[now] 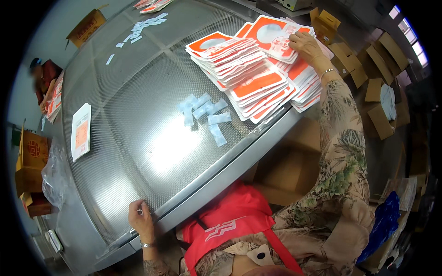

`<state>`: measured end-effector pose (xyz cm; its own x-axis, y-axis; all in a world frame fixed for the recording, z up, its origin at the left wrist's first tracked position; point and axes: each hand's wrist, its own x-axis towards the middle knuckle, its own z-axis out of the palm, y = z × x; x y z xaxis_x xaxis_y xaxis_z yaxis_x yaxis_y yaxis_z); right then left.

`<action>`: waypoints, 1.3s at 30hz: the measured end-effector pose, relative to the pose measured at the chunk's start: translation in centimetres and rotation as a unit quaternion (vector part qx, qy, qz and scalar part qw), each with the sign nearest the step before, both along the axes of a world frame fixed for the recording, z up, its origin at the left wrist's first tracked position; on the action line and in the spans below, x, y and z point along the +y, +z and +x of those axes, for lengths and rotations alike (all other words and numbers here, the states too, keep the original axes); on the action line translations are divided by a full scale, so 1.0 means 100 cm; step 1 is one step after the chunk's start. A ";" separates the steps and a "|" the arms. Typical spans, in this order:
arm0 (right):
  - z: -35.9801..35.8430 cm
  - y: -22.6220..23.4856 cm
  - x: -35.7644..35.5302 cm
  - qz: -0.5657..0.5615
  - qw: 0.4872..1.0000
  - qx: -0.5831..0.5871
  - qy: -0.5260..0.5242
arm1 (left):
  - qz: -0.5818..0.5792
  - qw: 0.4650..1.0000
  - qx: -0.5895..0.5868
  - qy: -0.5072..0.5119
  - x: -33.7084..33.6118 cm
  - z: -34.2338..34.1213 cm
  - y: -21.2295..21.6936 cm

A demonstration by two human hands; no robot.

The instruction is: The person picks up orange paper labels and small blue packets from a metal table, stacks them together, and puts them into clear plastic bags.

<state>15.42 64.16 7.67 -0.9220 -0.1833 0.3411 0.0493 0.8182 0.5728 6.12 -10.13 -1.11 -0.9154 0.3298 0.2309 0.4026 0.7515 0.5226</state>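
Several piles of flat red-and-white printed pouches (239, 55) overlap at the table's far right corner, some with a pale oval window. Over the edge of the top pouch (271, 34) in the rear pile, my right hand (307, 48) has its fingers bent and closed on it. My left hand (141, 220) is at the table's near edge, fingers curled together. A tiny whitish bit shows between them, too small to name. Small pale-blue sachets (202, 108) lie loosely scattered on the table between my hands, nearer the pouches.
The metal table (133, 184) has a raised front rim. A white stack of printed pouches (82, 132) lies at left, more sachets (140, 30) farther back. Another person (46, 78) sits at the far left beside pouches. Open cardboard boxes (386, 55) stand at right.
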 end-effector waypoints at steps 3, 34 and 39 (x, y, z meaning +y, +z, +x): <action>0.003 0.001 0.003 0.020 1.000 0.009 -0.005 | -0.009 1.000 0.002 0.012 0.004 0.000 -0.001; 0.024 0.139 -0.409 -0.611 0.521 0.045 0.595 | 0.021 0.998 0.065 0.016 -0.010 0.005 0.003; 0.008 0.143 -0.430 -0.611 0.477 0.062 0.629 | 0.033 0.999 0.032 0.004 -0.008 0.004 0.008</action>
<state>16.18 21.15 21.99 -0.3038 -0.1587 0.9394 -0.9491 -0.0349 -0.3129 6.47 -10.92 -0.35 -0.9009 0.3038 0.3100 0.4302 0.7193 0.5454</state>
